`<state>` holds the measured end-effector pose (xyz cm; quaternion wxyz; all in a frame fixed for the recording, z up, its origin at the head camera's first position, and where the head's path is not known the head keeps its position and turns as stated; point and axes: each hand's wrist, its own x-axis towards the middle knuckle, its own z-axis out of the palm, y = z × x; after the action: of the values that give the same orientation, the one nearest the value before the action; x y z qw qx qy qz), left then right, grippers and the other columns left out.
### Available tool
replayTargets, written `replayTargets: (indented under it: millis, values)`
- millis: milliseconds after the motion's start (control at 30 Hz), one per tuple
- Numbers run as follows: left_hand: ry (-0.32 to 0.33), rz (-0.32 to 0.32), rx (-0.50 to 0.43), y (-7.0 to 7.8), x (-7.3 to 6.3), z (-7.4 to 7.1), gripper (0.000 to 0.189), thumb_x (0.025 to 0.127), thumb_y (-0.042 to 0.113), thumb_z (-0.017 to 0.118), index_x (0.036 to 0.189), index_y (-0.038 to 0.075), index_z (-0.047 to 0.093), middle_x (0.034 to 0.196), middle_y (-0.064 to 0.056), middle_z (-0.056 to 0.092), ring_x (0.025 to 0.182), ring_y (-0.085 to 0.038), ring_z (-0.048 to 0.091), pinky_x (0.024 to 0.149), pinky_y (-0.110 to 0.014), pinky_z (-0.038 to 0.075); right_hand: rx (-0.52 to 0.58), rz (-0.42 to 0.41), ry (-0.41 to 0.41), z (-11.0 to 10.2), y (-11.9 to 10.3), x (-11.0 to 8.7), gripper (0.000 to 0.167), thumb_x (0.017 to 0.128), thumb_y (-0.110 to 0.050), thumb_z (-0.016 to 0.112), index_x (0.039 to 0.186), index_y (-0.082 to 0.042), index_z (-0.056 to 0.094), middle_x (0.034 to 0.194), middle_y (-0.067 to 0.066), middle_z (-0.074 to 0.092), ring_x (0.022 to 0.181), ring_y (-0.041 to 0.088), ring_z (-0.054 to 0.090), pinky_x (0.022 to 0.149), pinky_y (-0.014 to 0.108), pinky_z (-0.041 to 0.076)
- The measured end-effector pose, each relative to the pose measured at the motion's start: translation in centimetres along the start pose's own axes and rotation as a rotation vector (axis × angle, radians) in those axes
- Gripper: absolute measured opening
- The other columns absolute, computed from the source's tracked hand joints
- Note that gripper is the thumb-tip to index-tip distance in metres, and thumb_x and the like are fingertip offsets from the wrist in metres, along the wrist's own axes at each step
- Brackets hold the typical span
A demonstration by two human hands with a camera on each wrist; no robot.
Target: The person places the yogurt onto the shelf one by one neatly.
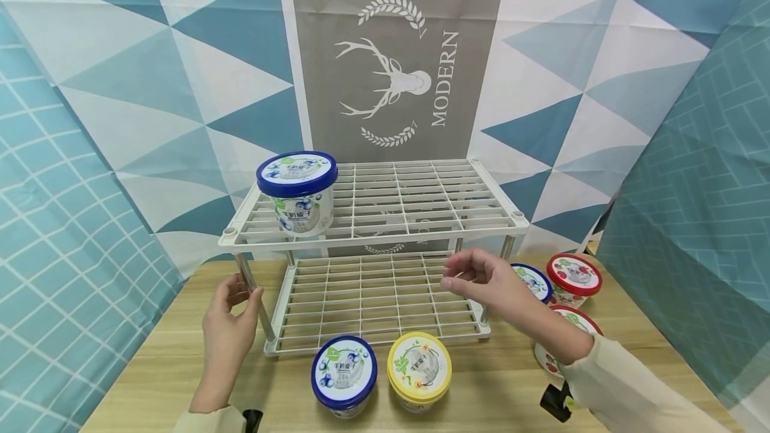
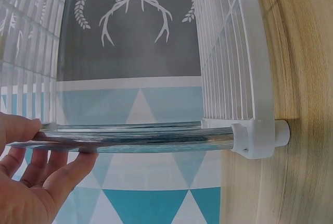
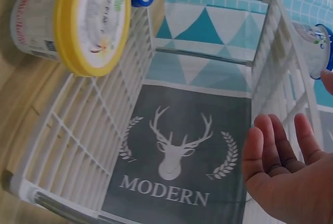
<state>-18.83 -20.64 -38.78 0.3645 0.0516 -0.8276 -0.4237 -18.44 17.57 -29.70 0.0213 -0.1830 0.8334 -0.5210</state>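
A white two-tier wire rack [image 1: 385, 240] with metal posts stands on the wooden table. My left hand [image 1: 231, 333] is at its front left metal post [image 1: 254, 299]; in the left wrist view, the thumb and fingertips [image 2: 86, 159] pinch that post from opposite sides. Holding nothing, my right hand [image 1: 484, 279] hovers in front of the rack's right side with fingers loosely bent. On the top tier, at the left, sits a blue-lidded ice cream tub [image 1: 303, 209]. Another blue-lidded tub [image 1: 344, 373] and a yellow-lidded tub [image 1: 419, 367] stand on the table before the rack.
To the right of the rack, beyond my right forearm, are a blue-lidded tub [image 1: 531, 281] and a red-lidded tub [image 1: 574, 279]. A second red-lidded tub [image 1: 574, 318] is partly hidden by that arm. A patterned backdrop with a deer print [image 1: 397, 79] hangs behind.
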Motion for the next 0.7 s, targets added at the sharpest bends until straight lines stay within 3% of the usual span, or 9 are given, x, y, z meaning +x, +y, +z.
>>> replayTargets:
  millis: [333,467,700]
  values:
    - [-0.004,-0.003,-0.002,0.2,0.0,-0.1,0.027,0.088,0.007,0.064,0.112,-0.001,0.055,0.096,-0.016,0.063,0.079,0.022,0.043,0.063,0.004,0.037,0.016,0.075,-0.082,0.1,2.8,-0.7,0.04,0.087,-0.029,0.066,0.118,-0.006,0.054,0.112,0.013,0.059,0.095,0.02,0.058,0.077,0.025,0.052]
    - [-0.005,-0.006,-0.013,0.3,0.0,0.0,0.027,0.087,0.006,0.064,0.112,-0.002,0.055,0.096,-0.016,0.063,0.079,0.022,0.044,0.063,0.004,0.037,0.037,0.068,-0.114,0.2,4.1,-1.1,0.041,0.088,-0.027,0.065,0.12,-0.004,0.053,0.116,0.016,0.058,0.098,0.021,0.057,0.078,0.024,0.052]
    - [-0.007,-0.011,-0.021,0.3,0.0,-0.1,0.027,0.087,0.005,0.064,0.112,-0.002,0.055,0.096,-0.016,0.062,0.079,0.021,0.044,0.063,0.003,0.038,0.052,0.099,-0.118,0.5,5.6,-1.6,0.044,0.087,-0.027,0.066,0.121,-0.003,0.052,0.119,0.02,0.056,0.1,0.02,0.055,0.078,0.024,0.051]
